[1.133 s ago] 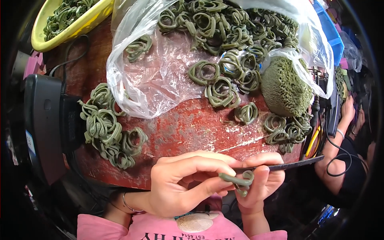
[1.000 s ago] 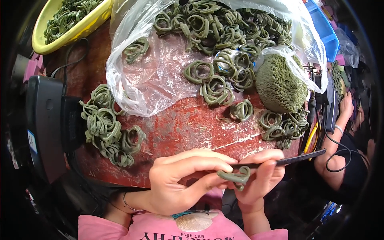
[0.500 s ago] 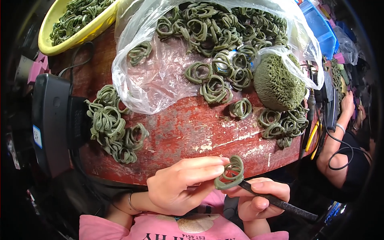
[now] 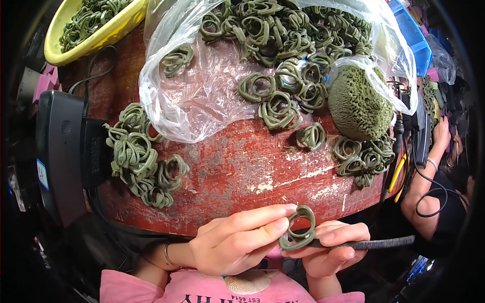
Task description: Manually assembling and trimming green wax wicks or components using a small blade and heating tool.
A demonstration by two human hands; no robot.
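Just beyond the table's near edge, my left hand point(image 4: 237, 237) pinches an olive-green ring-shaped piece point(image 4: 299, 230) made of several loops between thumb and fingertips. My right hand point(image 4: 336, 247) is closed around a dark, flat, stick-like tool point(image 4: 384, 243). The tool's inner end reaches the lower right side of the ring piece; whether it touches is hard to see. Its long end sticks out to the right past my fingers. Beyond my hands, a single similar ring piece point(image 4: 310, 136) lies on the red table point(image 4: 227, 171).
A clear plastic bag point(image 4: 187, 108) holds many green rings point(image 4: 262, 30). Another ring pile point(image 4: 134, 156) lies left, beside a black device point(image 4: 58, 151). At right are a rough green block point(image 4: 359, 103) and more rings point(image 4: 366, 156). A yellow basin point(image 4: 55, 43) stands far left; another person's arm point(image 4: 429, 177) shows right.
The ring piece has turned so its opening faces me more and moved slightly right. The dark tool has swung from slanting down to nearly level. The view has shifted slightly.
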